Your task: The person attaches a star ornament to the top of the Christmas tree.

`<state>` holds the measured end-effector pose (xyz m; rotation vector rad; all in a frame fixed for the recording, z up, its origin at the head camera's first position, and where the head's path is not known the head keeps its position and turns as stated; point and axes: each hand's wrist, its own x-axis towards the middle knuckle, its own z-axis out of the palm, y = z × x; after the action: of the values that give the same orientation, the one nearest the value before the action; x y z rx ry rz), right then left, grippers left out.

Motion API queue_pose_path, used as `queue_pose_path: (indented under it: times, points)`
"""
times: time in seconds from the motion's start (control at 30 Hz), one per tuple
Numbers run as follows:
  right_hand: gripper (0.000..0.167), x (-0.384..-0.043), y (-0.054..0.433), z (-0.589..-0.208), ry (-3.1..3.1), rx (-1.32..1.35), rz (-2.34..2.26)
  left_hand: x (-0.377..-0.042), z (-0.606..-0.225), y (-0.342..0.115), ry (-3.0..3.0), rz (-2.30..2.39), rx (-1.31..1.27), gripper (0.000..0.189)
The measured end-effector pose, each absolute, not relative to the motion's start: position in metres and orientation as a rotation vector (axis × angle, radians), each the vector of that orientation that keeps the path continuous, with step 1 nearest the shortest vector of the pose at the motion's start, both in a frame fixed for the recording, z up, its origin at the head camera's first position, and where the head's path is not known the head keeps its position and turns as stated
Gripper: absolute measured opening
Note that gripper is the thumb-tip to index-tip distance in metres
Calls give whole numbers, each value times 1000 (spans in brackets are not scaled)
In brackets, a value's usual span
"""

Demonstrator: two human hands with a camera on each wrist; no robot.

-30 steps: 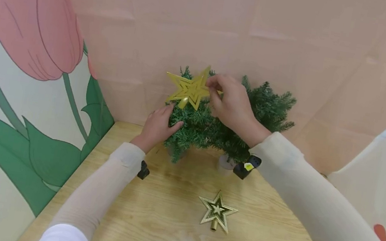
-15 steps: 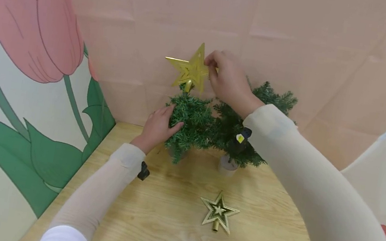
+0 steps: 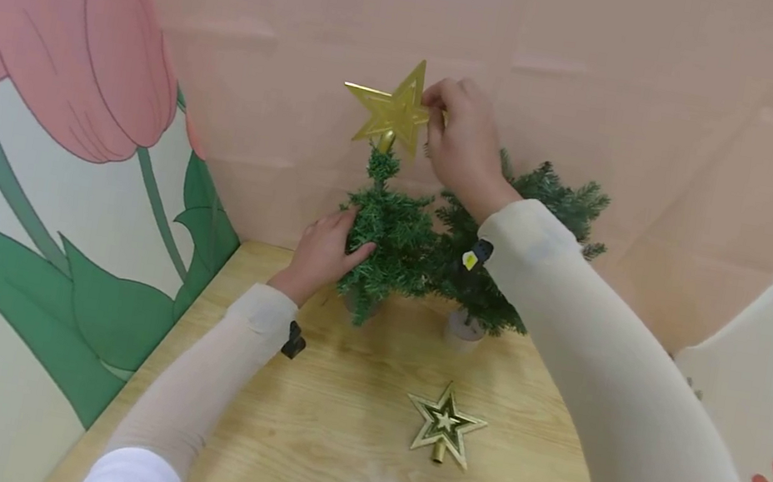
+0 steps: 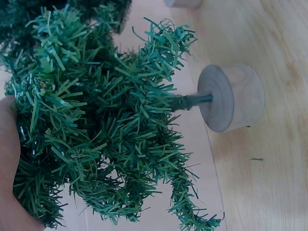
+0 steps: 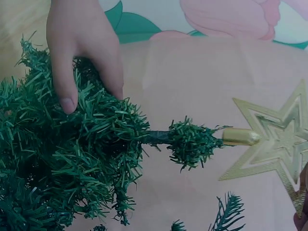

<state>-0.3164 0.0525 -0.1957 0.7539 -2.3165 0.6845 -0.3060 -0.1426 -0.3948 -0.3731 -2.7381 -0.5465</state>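
My right hand [image 3: 465, 136] pinches one point of a gold star tree topper [image 3: 393, 111] in the head view. Its sleeve [image 5: 240, 136] meets the tip of a small artificial Christmas tree [image 3: 392, 229]; wispy green shows at the sleeve's mouth, and how deep the tip sits inside cannot be told. My left hand [image 3: 324, 252] grips the foliage from the left side, thumb and fingers spread around it, as the right wrist view also shows. The tree's round base [image 4: 238, 98] appears in the left wrist view.
Another green tree [image 3: 574, 207] on a pale base [image 3: 465, 331] stands close on the right, partly behind my right forearm. A second gold star [image 3: 445, 421] lies on the wooden table [image 3: 328, 417] in front. A pink cloth [image 3: 318, 3] hangs behind.
My right hand has risen with the star from in front of the foliage to above it. The tree's top now shows stretched up below the star. My left hand stays at the tree.
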Motion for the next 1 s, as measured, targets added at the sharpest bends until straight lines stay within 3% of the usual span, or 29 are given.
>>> queue_pose_path:
  times: [1.0]
  points:
    - [23,-326,47,-204,-2241,712,632,-304,-399,-141,-2747,-490,-397,80]
